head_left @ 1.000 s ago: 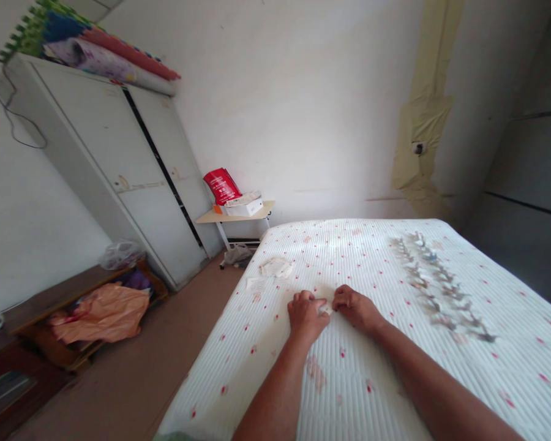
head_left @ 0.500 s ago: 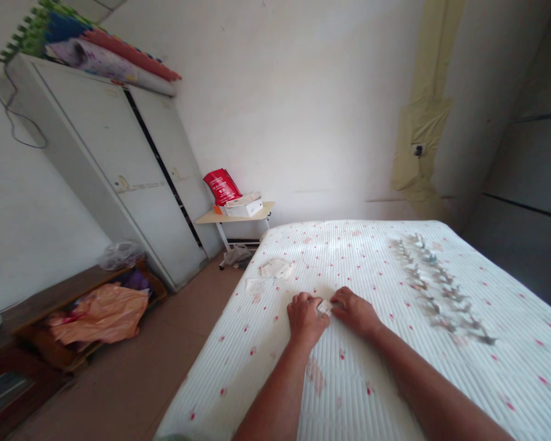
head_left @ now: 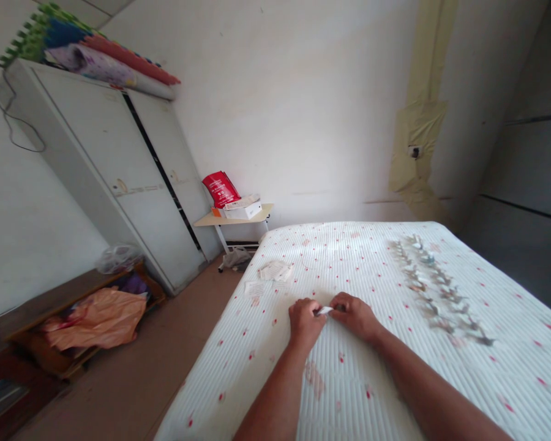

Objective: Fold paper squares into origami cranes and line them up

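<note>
Between my hands is a small piece of folded paper (head_left: 325,310), white with a darker edge, just over the mattress. My left hand (head_left: 303,320) has its fingers closed on the paper's left end. At the right end, my right hand (head_left: 354,316) pinches the same piece, thumb and fingers together. My fingers hide most of its folds. On the mattress (head_left: 349,380) to the right stand several small folded paper figures (head_left: 434,285) in rows, looking like paper cranes. A pile of loose paper sheets (head_left: 275,270) lies beyond my left hand, near the left edge.
The mattress's left edge drops to a brown floor (head_left: 174,343). A small table (head_left: 206,218) at the back holds a red bag (head_left: 221,188) and a white box (head_left: 243,211). Left are a grey cabinet (head_left: 105,141) and a low wooden unit with an orange plastic bag (head_left: 101,318).
The folded paper has been turned from showing a flat face to a narrow, tilted strip. My right fingers have closed in on it; the hands are otherwise nearly in place.
</note>
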`<state>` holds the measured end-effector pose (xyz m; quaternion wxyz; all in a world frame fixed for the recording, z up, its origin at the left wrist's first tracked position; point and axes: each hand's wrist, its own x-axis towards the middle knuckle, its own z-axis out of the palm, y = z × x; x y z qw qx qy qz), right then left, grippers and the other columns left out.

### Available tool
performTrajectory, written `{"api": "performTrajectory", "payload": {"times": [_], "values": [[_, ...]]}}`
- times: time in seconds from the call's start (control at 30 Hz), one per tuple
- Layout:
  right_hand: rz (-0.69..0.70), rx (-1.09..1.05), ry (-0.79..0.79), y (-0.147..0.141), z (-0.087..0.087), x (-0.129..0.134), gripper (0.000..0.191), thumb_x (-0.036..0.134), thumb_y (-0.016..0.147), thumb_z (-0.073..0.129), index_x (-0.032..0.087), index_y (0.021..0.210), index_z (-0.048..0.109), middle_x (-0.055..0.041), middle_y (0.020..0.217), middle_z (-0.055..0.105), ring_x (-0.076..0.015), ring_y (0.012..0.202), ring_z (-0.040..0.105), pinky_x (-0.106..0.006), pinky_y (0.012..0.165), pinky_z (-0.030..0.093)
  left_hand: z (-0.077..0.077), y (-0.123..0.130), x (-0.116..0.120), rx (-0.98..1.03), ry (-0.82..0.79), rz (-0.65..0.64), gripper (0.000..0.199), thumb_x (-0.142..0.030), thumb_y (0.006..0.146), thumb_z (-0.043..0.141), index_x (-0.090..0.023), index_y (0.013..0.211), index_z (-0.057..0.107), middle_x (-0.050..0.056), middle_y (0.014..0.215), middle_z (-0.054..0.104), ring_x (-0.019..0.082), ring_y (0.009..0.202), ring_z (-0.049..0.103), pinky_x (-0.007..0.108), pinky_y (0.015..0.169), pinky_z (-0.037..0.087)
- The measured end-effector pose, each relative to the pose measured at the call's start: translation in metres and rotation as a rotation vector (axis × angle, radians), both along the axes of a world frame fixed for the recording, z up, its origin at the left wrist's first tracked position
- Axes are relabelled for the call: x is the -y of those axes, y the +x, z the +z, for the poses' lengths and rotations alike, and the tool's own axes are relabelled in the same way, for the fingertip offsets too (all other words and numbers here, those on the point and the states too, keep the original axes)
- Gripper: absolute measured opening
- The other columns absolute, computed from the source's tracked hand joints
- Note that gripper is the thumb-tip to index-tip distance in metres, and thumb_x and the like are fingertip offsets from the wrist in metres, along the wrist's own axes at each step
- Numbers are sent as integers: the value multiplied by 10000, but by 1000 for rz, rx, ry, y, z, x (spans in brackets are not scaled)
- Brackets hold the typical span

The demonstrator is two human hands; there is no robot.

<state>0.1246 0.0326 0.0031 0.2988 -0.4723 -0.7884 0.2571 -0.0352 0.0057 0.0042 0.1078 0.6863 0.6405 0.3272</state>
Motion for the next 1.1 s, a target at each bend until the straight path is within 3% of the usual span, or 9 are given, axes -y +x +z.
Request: {"api": "performTrajectory", "payload": {"times": [0.2,0.43,0.7,0.8,0.97,1.1], "values": [[95,-351,-142,-3,-4,-2,191,351,733,544,172,677,575,22,606,515,-112,573,457,-234,551,347,-9,-3,-6,221,-4,-76,100,-239,589,623,-167,532,586,-31,549,527,126,593,470,227,595,312],[129,-387,-129,-4,2,2,184,335,758,525,168,684,550,28,614,491,-105,582,436,-229,555,335,-1,-6,-3,431,-13,-190,118,-244,634,584,-152,560,596,-27,559,515,120,608,474,218,595,330],[181,-508,-260,-5,14,8,284,435,735,561,162,658,543,40,583,467,-91,548,406,-223,535,314,6,-5,3,614,-107,-232,226,-331,652,572,-129,551,574,-46,493,395,79,507,358,199,492,249],[145,-541,-260,-6,18,10,305,456,712,579,161,641,542,51,556,433,-82,519,372,-220,508,288,6,-4,3,715,-157,-245,265,-375,656,584,-120,584,580,-44,498,415,72,494,354,198,488,250],[92,-572,-299,-6,17,10,323,475,695,585,158,646,552,63,514,403,-71,475,332,-216,474,260,5,-5,0,953,-170,-323,283,-359,608,649,-120,756,616,9,656,584,117,622,495,214,603,359],[101,-594,-342,-4,18,10,294,450,696,589,157,715,593,53,521,450,-76,475,372,-213,481,287,5,-6,-1,988,-168,-261,259,-343,579,667,-120,696,611,-3,608,583,111,587,491,220,604,360]]}}
